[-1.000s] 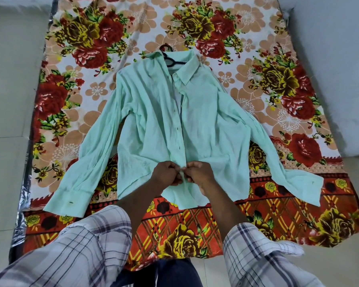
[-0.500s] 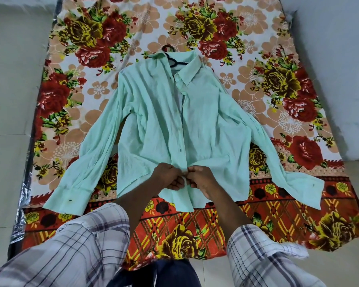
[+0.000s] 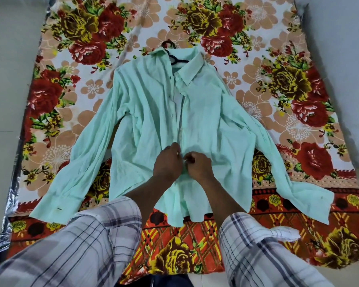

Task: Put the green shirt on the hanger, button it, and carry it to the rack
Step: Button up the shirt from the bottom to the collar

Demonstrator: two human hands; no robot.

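Note:
The pale green shirt lies flat, front up, on a flowered blanket, sleeves spread to both sides. A dark hanger sits inside it; only its hook and neck show at the open collar. The upper placket gapes a little. My left hand and my right hand meet at the placket low on the shirt's front. Both pinch the two front edges together there. The button under my fingers is hidden.
The flowered blanket covers a mattress with a silvery edge on the left. Pale floor tiles lie to the left, and a light wall or surface runs along the right. No rack shows.
Both hands have shifted a little up the placket, from near the hem toward the shirt's middle. The shirt and hanger lie where they were.

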